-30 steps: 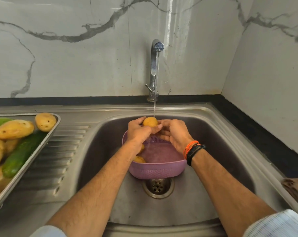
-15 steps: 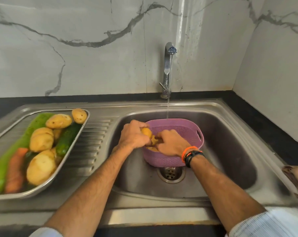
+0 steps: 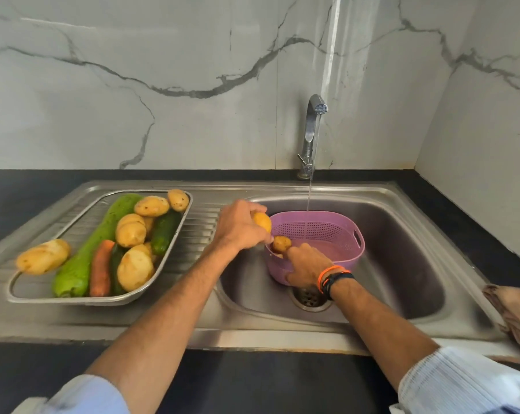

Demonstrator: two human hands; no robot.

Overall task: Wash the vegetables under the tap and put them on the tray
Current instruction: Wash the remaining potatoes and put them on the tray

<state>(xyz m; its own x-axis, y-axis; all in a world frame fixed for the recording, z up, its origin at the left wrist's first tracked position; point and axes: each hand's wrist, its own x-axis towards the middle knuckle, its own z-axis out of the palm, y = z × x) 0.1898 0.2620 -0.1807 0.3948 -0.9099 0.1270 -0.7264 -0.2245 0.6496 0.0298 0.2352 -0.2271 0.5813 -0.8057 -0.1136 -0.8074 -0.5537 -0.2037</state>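
Most of the job looks done from where I stand: the steel tray (image 3: pixel 175 265) on the draining board already carries a heap of vegetables, several potatoes, a long pale green gourd (image 3: pixel 91 249), a dark cucumber (image 3: pixel 164 231) and a carrot (image 3: pixel 101 268). The left hand (image 3: pixel 239 227) curls round a washed potato (image 3: pixel 262 221), lifted over the sink's left rim, between the tray and the purple basket (image 3: pixel 321 234). The right hand (image 3: pixel 308 265) pinches a smaller potato (image 3: pixel 281 244) at the near edge of the basket, which sits in the sink (image 3: pixel 402 264). The tap (image 3: pixel 312 130) runs a thin stream into the basket. I judge few remain; something pale shows just under the small potato, but I cannot tell what.
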